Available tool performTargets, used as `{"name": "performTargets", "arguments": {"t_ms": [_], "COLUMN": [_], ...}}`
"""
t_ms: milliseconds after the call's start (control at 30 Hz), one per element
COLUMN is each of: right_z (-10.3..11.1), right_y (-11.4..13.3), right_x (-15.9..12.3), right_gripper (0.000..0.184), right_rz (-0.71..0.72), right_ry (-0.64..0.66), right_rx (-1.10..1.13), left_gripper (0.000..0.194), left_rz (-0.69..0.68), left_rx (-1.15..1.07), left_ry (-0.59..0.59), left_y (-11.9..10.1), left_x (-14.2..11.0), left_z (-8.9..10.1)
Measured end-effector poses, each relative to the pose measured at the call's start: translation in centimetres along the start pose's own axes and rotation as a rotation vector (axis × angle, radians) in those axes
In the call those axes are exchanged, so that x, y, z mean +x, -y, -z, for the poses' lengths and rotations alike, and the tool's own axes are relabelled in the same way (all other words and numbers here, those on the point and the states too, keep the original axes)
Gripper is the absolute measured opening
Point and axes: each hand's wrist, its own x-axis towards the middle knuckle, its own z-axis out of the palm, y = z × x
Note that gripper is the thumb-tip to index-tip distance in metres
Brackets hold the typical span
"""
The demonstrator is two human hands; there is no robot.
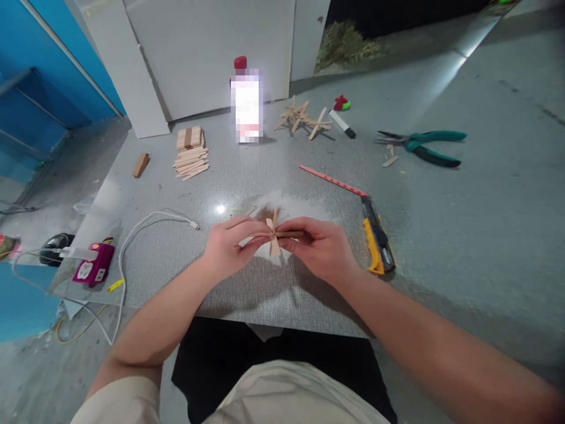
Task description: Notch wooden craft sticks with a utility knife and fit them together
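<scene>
Between my two hands is a small crossed piece made of wooden craft sticks (274, 244), held above the grey table. My left hand (233, 238) pinches one arm of it from the left. From the other side, my right hand (315, 241) grips the opposite arm between thumb and fingers. Two short arms stick out up and down between the fingertips. To the right of my right hand lies a small saw (375, 238) with a yellow and black handle and a red blade.
A bundle of craft sticks (190, 138) and loose sticks (190, 163) lie at back left. Farther right are crossed-stick pieces (300, 116), a marker (342, 123) and green-handled pliers (435, 144). A blurred bright screen (247, 109) stands behind. At left are a white cable (145, 218) and a purple power adapter (93, 265).
</scene>
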Motion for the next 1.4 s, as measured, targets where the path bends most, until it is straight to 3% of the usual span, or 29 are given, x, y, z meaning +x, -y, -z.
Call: {"name": "performTargets", "arguments": {"t_ms": [267,667,967,1400], "right_z": [0.2,0.2,-0.2,-0.3], "right_y": [0.2,0.8,1.1,-0.1], "right_x": [0.1,-0.5,-0.8,-1.0], "right_gripper": [0.005,0.020,0.017,0.013], "right_rz": [0.131,0.344,0.295,0.199], "right_ry": [-0.029,-0.017,-0.039,-0.061], "right_rx": [-0.117,-0.300,-0.346,-0.204], "left_gripper": [0.007,0.007,0.009,0.008], "left_rz": [-0.027,-0.037,-0.050,-0.053], "left_rx": [-0.017,0.010,-0.018,-0.036], "left_ry": [0.033,0.033,0.028,0.002], "left_y": [-0.1,-0.4,-0.3,-0.3], "left_x": [0.1,0.0,0.0,0.1], "left_z": [0.0,-0.1,-0.1,-0.1]}}
